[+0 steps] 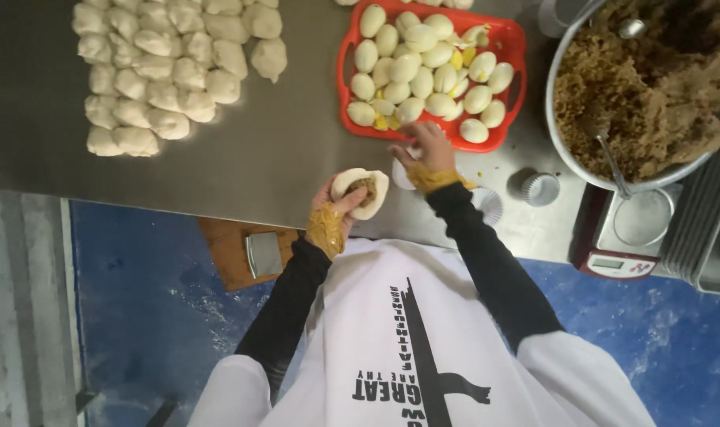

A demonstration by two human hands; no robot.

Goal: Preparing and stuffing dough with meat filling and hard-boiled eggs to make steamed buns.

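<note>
My left hand (334, 212) cups a flattened round of white dough (361, 192) with a spoonful of brown filling in its middle. My right hand (425, 148) reaches toward the near edge of a red tray (343, 59) piled with peeled boiled eggs (423, 67), its fingers by the lowest eggs. Whether the right fingers hold anything cannot be told. Both wrists wear tan bands over black sleeves.
Several dough balls (158, 75) lie in rows at the left of the steel table (281, 150). A big metal bowl of brown filling (652, 87) with a spoon stands at the right, above a small scale (625, 237). White paper cups (540, 188) sit near the table's edge.
</note>
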